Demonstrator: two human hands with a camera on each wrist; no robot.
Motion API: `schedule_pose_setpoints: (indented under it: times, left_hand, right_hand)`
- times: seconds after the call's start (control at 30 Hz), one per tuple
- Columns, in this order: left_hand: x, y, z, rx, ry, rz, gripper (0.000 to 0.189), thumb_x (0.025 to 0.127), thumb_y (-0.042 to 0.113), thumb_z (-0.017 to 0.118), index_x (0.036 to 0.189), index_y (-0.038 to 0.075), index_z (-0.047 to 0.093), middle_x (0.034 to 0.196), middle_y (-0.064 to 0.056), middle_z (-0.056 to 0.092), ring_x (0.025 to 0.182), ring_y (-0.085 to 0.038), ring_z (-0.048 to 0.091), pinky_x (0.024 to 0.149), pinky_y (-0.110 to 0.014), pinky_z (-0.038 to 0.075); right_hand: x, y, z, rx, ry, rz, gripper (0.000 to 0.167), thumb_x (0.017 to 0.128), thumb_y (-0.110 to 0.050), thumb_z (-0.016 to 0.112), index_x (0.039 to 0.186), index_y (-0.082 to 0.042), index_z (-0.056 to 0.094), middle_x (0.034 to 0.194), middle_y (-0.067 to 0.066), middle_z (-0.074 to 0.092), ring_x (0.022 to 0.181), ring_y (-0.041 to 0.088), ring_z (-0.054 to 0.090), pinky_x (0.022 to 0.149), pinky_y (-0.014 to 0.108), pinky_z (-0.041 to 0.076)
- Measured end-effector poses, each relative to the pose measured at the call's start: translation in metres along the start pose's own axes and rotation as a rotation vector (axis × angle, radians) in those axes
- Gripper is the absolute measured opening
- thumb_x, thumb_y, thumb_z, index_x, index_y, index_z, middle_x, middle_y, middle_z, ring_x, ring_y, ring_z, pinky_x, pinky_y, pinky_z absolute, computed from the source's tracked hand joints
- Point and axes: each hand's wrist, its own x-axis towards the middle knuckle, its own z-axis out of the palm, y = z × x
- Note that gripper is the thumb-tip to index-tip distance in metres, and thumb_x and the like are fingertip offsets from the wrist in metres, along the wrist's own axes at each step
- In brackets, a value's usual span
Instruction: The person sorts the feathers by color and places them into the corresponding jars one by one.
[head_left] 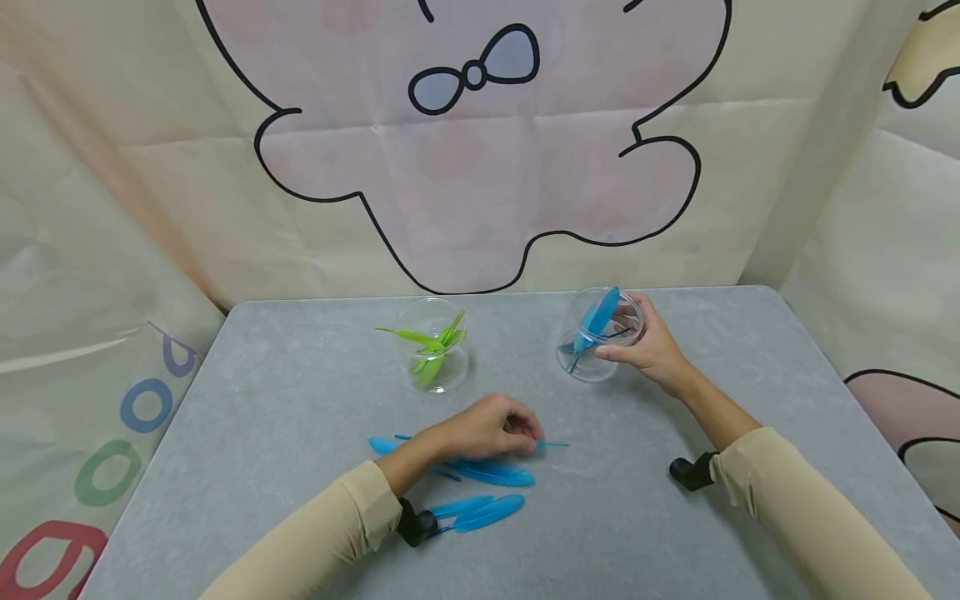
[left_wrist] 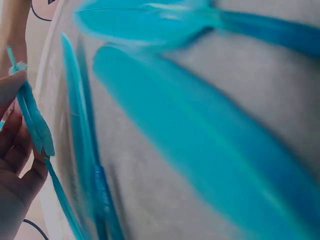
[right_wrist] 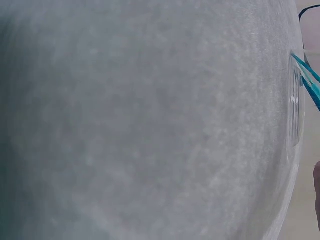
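Between thumb and fingers, my left hand (head_left: 483, 427) pinches a blue feather (left_wrist: 34, 117) just above the table; its thin quill sticks out to the right in the head view. Several loose blue feathers (head_left: 491, 473) lie under and in front of that hand. My right hand (head_left: 654, 350) grips a clear plastic cup (head_left: 564, 360) from its right side, at the back right of the table. Inside stand blue feathers (head_left: 600, 317), one rising past the rim. Only a fingertip (right_wrist: 317, 180) of the right hand shows in the right wrist view.
Left of the gripped cup stands a second clear cup (head_left: 462, 367) with green feathers (head_left: 433, 343) leaning over its rim. The grey table (head_left: 300, 375) ends at a printed cloth backdrop (head_left: 465, 167). Cloth also hangs along both sides.
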Motion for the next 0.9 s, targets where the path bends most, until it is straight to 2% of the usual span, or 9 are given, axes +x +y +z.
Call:
schedule_pose_setpoints:
  times: [0.07, 0.13, 0.17, 0.27, 0.37, 0.67, 0.8, 0.9]
  left_hand:
    - [0.001, 0.003, -0.001, -0.013, 0.035, 0.004, 0.005, 0.091, 0.007, 0.072, 0.095, 0.006, 0.076, 0.077, 0.008, 0.065, 0.072, -0.003, 0.058, 0.069, -0.020, 0.051]
    - [0.003, 0.007, -0.003, -0.024, 0.072, 0.009, 0.006, 0.091, 0.006, 0.072, 0.096, 0.005, 0.075, 0.079, 0.007, 0.067, 0.072, -0.003, 0.058, 0.069, -0.021, 0.052]
    - [0.004, 0.008, -0.004, -0.033, 0.090, 0.011, 0.006, 0.091, 0.006, 0.072, 0.096, 0.005, 0.075, 0.080, 0.006, 0.067, 0.072, -0.004, 0.059, 0.069, -0.022, 0.053]
    - [0.008, 0.012, -0.007, -0.056, 0.152, 0.034, 0.005, 0.091, 0.006, 0.072, 0.095, 0.004, 0.075, 0.081, 0.003, 0.068, 0.072, -0.005, 0.060, 0.068, -0.023, 0.053]
    - [0.012, 0.016, -0.011, -0.074, 0.212, 0.049, 0.005, 0.090, 0.006, 0.073, 0.094, 0.004, 0.075, 0.081, 0.002, 0.069, 0.071, -0.005, 0.060, 0.066, -0.023, 0.053]
    - [0.025, 0.032, -0.023, -0.088, 0.342, 0.069, 0.005, 0.089, 0.008, 0.074, 0.094, 0.005, 0.074, 0.086, 0.000, 0.070, 0.077, -0.005, 0.061, 0.073, -0.027, 0.055]
    - [0.032, 0.039, -0.027, -0.104, 0.393, 0.073, 0.009, 0.089, 0.007, 0.074, 0.096, 0.002, 0.074, 0.087, -0.002, 0.070, 0.078, -0.006, 0.062, 0.072, -0.025, 0.055]
    - [0.038, 0.045, -0.029, -0.115, 0.437, 0.083, 0.011, 0.090, 0.008, 0.073, 0.099, 0.001, 0.073, 0.088, -0.004, 0.070, 0.078, -0.007, 0.062, 0.072, -0.024, 0.055]
  right_hand:
    - [0.000, 0.000, 0.000, -0.009, 0.001, 0.004, 0.082, 0.085, -0.006, 0.079, 0.149, -0.009, 0.027, 0.141, 0.020, 0.041, 0.137, 0.040, 0.037, 0.110, 0.058, 0.033]
    - [0.000, -0.001, 0.000, -0.013, 0.000, 0.005, 0.082, 0.085, -0.006, 0.079, 0.149, -0.009, 0.027, 0.141, 0.020, 0.041, 0.137, 0.039, 0.037, 0.110, 0.048, 0.038]
    - [-0.001, -0.001, 0.000, -0.014, -0.001, 0.004, 0.082, 0.085, -0.006, 0.079, 0.149, -0.009, 0.028, 0.141, 0.019, 0.041, 0.136, 0.039, 0.037, 0.110, 0.047, 0.038]
    - [0.000, 0.000, 0.000, -0.011, 0.000, 0.001, 0.082, 0.085, -0.005, 0.079, 0.149, -0.010, 0.028, 0.141, 0.019, 0.041, 0.136, 0.038, 0.037, 0.110, 0.048, 0.038]
    - [0.000, 0.000, 0.001, 0.000, -0.001, -0.004, 0.081, 0.085, -0.004, 0.078, 0.149, -0.009, 0.028, 0.141, 0.020, 0.041, 0.136, 0.039, 0.037, 0.110, 0.061, 0.031]
    - [0.001, 0.001, 0.001, 0.015, 0.000, -0.005, 0.081, 0.086, -0.003, 0.077, 0.149, -0.009, 0.027, 0.141, 0.019, 0.041, 0.136, 0.038, 0.037, 0.110, 0.061, 0.030]
    - [0.001, 0.000, 0.001, 0.000, 0.001, -0.007, 0.081, 0.086, -0.004, 0.077, 0.149, -0.009, 0.027, 0.142, 0.020, 0.041, 0.135, 0.039, 0.038, 0.109, 0.061, 0.033]
    - [0.000, 0.001, 0.001, -0.009, 0.002, -0.005, 0.081, 0.086, -0.004, 0.077, 0.150, -0.010, 0.026, 0.142, 0.019, 0.041, 0.135, 0.039, 0.038, 0.109, 0.055, 0.037]
